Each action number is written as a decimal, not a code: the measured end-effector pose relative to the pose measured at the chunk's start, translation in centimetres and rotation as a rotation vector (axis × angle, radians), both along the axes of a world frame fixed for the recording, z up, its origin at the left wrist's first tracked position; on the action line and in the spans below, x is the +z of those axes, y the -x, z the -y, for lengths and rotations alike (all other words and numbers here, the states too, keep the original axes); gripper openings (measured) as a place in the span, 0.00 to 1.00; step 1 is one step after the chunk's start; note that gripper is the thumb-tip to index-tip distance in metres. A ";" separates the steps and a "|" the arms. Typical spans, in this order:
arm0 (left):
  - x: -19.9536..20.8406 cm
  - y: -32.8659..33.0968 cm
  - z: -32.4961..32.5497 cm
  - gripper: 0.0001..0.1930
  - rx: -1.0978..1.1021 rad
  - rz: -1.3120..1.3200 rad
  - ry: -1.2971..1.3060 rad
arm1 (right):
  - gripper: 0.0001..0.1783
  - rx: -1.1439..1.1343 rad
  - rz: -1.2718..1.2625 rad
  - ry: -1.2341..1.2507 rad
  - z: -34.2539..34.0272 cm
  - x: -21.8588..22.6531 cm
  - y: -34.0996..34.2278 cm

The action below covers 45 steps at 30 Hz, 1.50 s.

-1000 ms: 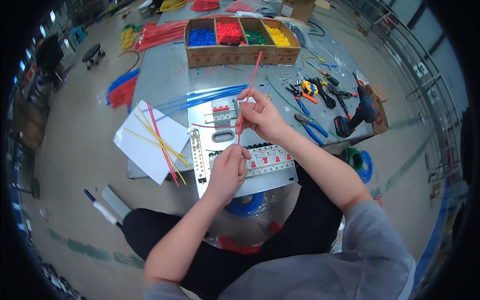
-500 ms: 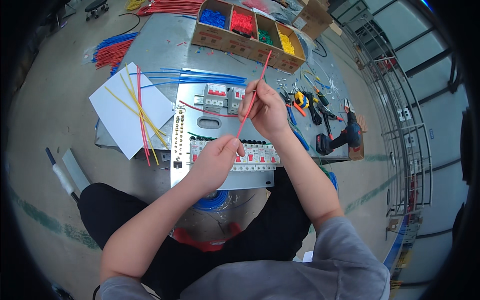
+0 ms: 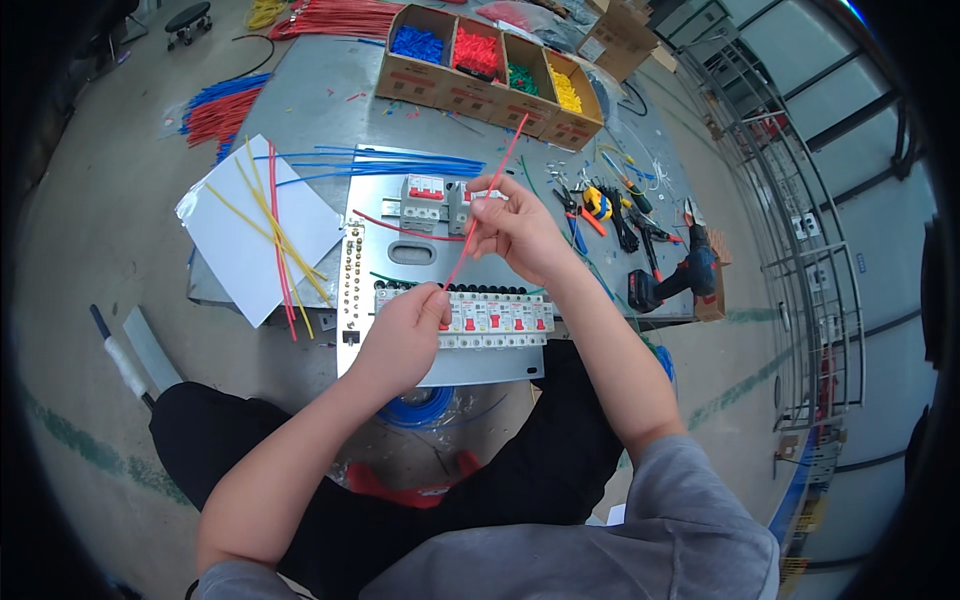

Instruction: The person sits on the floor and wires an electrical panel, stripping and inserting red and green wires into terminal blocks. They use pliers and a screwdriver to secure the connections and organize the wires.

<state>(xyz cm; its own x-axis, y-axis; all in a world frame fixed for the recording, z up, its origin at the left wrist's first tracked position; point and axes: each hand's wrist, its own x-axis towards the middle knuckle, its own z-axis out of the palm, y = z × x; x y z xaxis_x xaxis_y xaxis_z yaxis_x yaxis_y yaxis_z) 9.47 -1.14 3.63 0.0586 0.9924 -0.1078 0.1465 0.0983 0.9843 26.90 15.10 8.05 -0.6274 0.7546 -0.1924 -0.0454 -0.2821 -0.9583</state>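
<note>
A thin red wire (image 3: 500, 170) runs slanted between both hands. My left hand (image 3: 402, 335) pinches its lower end just above a row of white circuit breakers (image 3: 490, 318) on a grey metal mounting plate (image 3: 440, 365). My right hand (image 3: 515, 228) grips the wire higher up, and the free end sticks up toward the cardboard boxes. Two more breakers (image 3: 425, 200) sit at the plate's top, beside a brass terminal strip (image 3: 352, 285) on its left edge.
Cardboard boxes (image 3: 490, 65) of blue, red, green and yellow pieces stand at the back. Blue wires (image 3: 380, 162) cross the plate's top. A white sheet (image 3: 255, 235) with yellow and red wires lies left. Pliers and a cordless drill (image 3: 670, 280) lie right. A blue wire coil (image 3: 415, 408) lies below.
The view has tilted and shifted. My left hand has slid down the red wire toward the breaker row, and my right hand still holds the wire higher up.
</note>
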 end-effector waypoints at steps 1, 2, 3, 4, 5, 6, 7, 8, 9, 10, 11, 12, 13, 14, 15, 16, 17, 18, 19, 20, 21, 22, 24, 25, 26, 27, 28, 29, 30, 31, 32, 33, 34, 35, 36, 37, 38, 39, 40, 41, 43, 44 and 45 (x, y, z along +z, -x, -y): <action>0.1 0.3 -0.1 0.19 -0.003 -0.015 0.016 | 0.20 -0.007 0.008 -0.009 0.3 0.0 0.2; 0.2 0.4 -0.1 0.19 -0.005 -0.030 0.032 | 0.20 -0.013 0.015 -0.018 0.5 0.0 0.3; 0.0 0.3 -0.1 0.18 0.009 -0.040 0.018 | 0.20 -0.020 0.023 -0.027 0.6 0.0 0.3; -0.2 0.3 -0.1 0.18 0.024 -0.051 0.004 | 0.20 -0.026 0.021 -0.039 0.6 -0.1 0.3; -0.3 0.2 -0.1 0.18 0.035 -0.057 -0.013 | 0.20 -0.035 0.024 -0.054 0.5 -0.2 0.1; -0.3 0.2 -0.3 0.18 0.021 -0.042 0.025 | 0.21 -0.044 0.027 -0.070 0.5 -0.2 0.0; -0.1 0.3 -0.4 0.18 0.007 -0.027 0.064 | 0.20 -0.051 0.029 -0.091 0.5 -0.2 -0.1; 0.0 0.4 -0.5 0.18 -0.003 -0.015 0.100 | 0.19 -0.054 0.028 -0.114 0.5 -0.2 0.0; -0.2 0.5 -0.6 0.19 -0.005 0.010 0.110 | 0.19 -0.058 0.026 -0.137 0.5 -0.1 0.1; -0.5 0.5 -0.7 0.19 -0.006 0.034 0.119 | 0.18 -0.066 0.014 -0.117 0.5 0.0 0.2; -0.9 0.5 -0.8 0.19 -0.010 0.059 0.130 | 0.18 -0.077 0.004 -0.096 0.5 0.2 0.3; -1.0 0.5 -0.8 0.19 -0.012 0.059 0.129 | 0.17 -0.087 -0.006 -0.076 0.4 0.4 0.3; -1.2 0.6 -0.8 0.19 -0.013 0.059 0.128 | 0.17 -0.100 -0.025 -0.065 0.2 0.3 0.3; -1.2 0.5 -0.8 0.19 -0.016 0.059 0.127 | 0.16 -0.114 -0.044 -0.056 -0.1 0.1 0.2; -1.1 0.5 -0.8 0.19 -0.018 0.056 0.126 | 0.16 -0.129 -0.062 -0.046 -0.3 0.0 0.1; -0.9 0.5 -0.7 0.19 -0.020 0.054 0.124 | 0.16 -0.127 -0.065 -0.051 -0.3 0.0 0.0; -0.7 0.5 -0.6 0.19 -0.019 0.051 0.123 | 0.16 -0.123 -0.068 -0.055 -0.3 -0.1 0.0; -0.5 0.6 -0.6 0.19 -0.020 0.041 0.113 | 0.15 -0.118 -0.070 -0.059 -0.4 -0.1 0.0; -0.3 0.6 -0.7 0.19 -0.021 0.030 0.104 | 0.15 -0.124 -0.074 -0.041 -0.5 -0.1 -0.1; 0.0 0.6 -0.7 0.19 -0.020 0.020 0.094 | 0.15 -0.129 -0.077 -0.024 -0.5 0.0 -0.1; 0.3 0.7 -0.6 0.19 -0.022 0.012 0.081 | 0.15 -0.133 -0.080 -0.006 -0.6 0.0 -0.2; 0.5 0.7 -0.6 0.19 -0.023 0.004 0.067 | 0.15 -0.135 -0.088 -0.005 -0.7 0.0 -0.3; 0.7 0.8 -0.6 0.19 -0.020 -0.004 0.044 | 0.16 -0.135 -0.104 -0.005 -1.0 -0.2 -0.3; 0.5 0.7 -0.6 0.19 -0.018 -0.004 0.036 | 0.16 -0.138 -0.094 -0.014 -1.0 -0.2 -0.3; 0.3 0.7 -0.5 0.19 -0.015 -0.005 0.028 | 0.16 -0.140 -0.086 -0.022 -1.0 -0.3 -0.2; 0.1 0.8 -0.5 0.19 -0.013 0.004 0.019 | 0.16 -0.142 -0.078 -0.029 -1.0 -0.3 -0.1; -0.2 0.8 -0.5 0.19 -0.012 0.012 0.010 | 0.16 -0.141 -0.075 -0.029 -1.0 -0.2 0.0; 0.0 0.8 -0.6 0.19 -0.014 0.020 0.001 | 0.16 -0.143 -0.073 -0.029 -1.0 -0.2 0.0; 0.2 0.9 -0.5 0.19 -0.025 0.040 0.033 | 0.16 -0.145 -0.071 -0.029 -1.0 -0.1 0.0; 0.5 1.0 -0.6 0.20 -0.037 0.059 0.065 | 0.16 -0.160 -0.087 -0.038 -1.1 -0.2 -0.1; 0.8 1.1 -0.6 0.20 -0.050 0.079 0.096 | 0.16 -0.177 -0.102 -0.049 -1.4 -0.3 -0.4; 0.7 1.2 -0.5 0.20 -0.064 0.097 0.096 | 0.16 -0.194 -0.118 -0.060 -1.7 -0.3 -0.7; 0.5 1.4 -0.3 0.20 -0.077 0.114 0.097 | 0.16 -0.220 -0.107 -0.090 -2.3 -0.1 -1.1; 0.3 1.4 -0.2 0.20 -0.091 0.131 0.098 | 0.16 -0.247 -0.097 -0.120 -2.9 0.3 -1.6; 0.4 1.4 -0.1 0.21 -0.093 0.132 0.096 | 0.16 -0.274 -0.086 -0.149 -3.3 0.4 -1.9; 0.5 1.4 0.0 0.21 -0.095 0.133 0.093 | 0.17 -0.248 -0.118 -0.117 -3.4 0.2 -2.1; 0.7 1.5 0.1 0.21 -0.095 0.132 0.092 | 0.17 -0.219 -0.153 -0.084 -3.3 0.2 -2.0; 0.7 1.5 0.2 0.21 -0.081 0.132 0.079 | 0.18 -0.190 -0.186 -0.050 -3.1 0.2 -1.9; 0.6 1.5 0.2 0.21 -0.068 0.132 0.066 | 0.19 -0.136 -0.170 -0.028 -2.6 0.0 -1.8; 0.6 1.6 0.2 0.22 -0.051 0.130 0.053 | 0.20 -0.079 -0.156 -0.006 -1.3 0.0 -0.9; 0.4 1.9 0.1 0.22 -0.016 0.125 0.060 | 0.22 0.020 -0.150 0.047 1.2 -0.2 0.5; 0.3 1.9 0.0 0.22 -0.003 0.124 0.064 | 0.23 0.061 -0.158 0.078 2.4 -0.5 0.9; 0.2 1.9 0.0 0.22 0.013 0.132 0.062 | 0.25 0.105 -0.169 0.110 3.3 -0.8 1.4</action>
